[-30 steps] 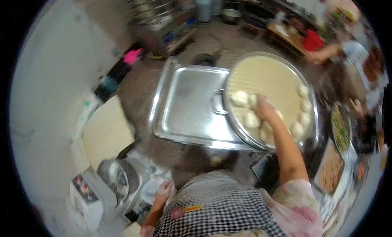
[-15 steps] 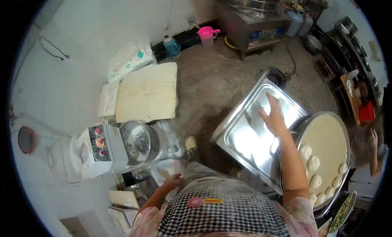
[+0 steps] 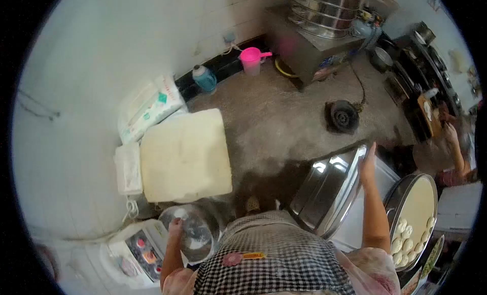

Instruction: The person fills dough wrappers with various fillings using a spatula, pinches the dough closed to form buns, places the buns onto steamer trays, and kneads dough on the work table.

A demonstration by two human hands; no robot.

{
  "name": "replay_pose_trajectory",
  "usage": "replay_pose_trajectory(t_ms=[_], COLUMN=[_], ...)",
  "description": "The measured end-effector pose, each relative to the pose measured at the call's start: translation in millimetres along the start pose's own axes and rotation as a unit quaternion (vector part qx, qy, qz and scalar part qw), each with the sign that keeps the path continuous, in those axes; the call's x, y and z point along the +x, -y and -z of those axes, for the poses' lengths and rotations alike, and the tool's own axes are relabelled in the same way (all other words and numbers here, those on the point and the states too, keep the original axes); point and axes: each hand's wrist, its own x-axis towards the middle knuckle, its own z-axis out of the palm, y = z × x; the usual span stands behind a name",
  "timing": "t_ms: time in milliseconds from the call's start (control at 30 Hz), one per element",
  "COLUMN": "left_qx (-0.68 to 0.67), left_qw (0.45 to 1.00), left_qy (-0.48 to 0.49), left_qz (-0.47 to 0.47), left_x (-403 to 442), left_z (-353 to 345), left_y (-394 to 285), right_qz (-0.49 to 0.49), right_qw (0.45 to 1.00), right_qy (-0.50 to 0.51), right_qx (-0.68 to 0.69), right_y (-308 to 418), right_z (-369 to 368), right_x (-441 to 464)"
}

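My right hand (image 3: 369, 165) grips the upper rim of a shiny rectangular metal lid (image 3: 324, 181), which stands tilted up. Beneath and to the right of the lid shows a pale, white-looking surface (image 3: 350, 231), perhaps the inside of a bin. At the lower left, my left hand (image 3: 176, 225) is over the steel mixer bowl (image 3: 205, 239), its fingers curled together. A small white patch (image 3: 180, 212) lies at its fingertips; whether it is held is too blurred to tell. The bowl has white residue inside.
A round pan (image 3: 418, 203) with dough buns (image 3: 407, 243) stands at the right. Ahead are a burner (image 3: 344, 116), a pink jug (image 3: 251, 61) and a steamer stack (image 3: 327, 15). A cream-covered block (image 3: 185, 158) stands left. Another person's arm (image 3: 456, 150) shows far right.
My right hand has gone from hovering open over the flat lid to gripping its rim, and the lid has tilted up. My left hand has moved forward from beside the apron to the mixer bowl.
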Motion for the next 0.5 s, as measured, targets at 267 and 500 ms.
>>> replay_pose_trajectory(t_ms=[267,500], left_qx=[-0.097,0.037], left_qw=[0.970,0.877], left_qy=[0.119,0.083], left_qz=[-0.188,-0.473], left_x=[66,111], left_z=[-57,-87], left_y=[-208,-520], right_qz=[-0.036,-0.130], right_qw=[0.995,0.987], right_qy=[-0.036,-0.038], right_qx=[0.089,0.085], right_y=[30,4], right_z=[10,3], right_x=[-10,9])
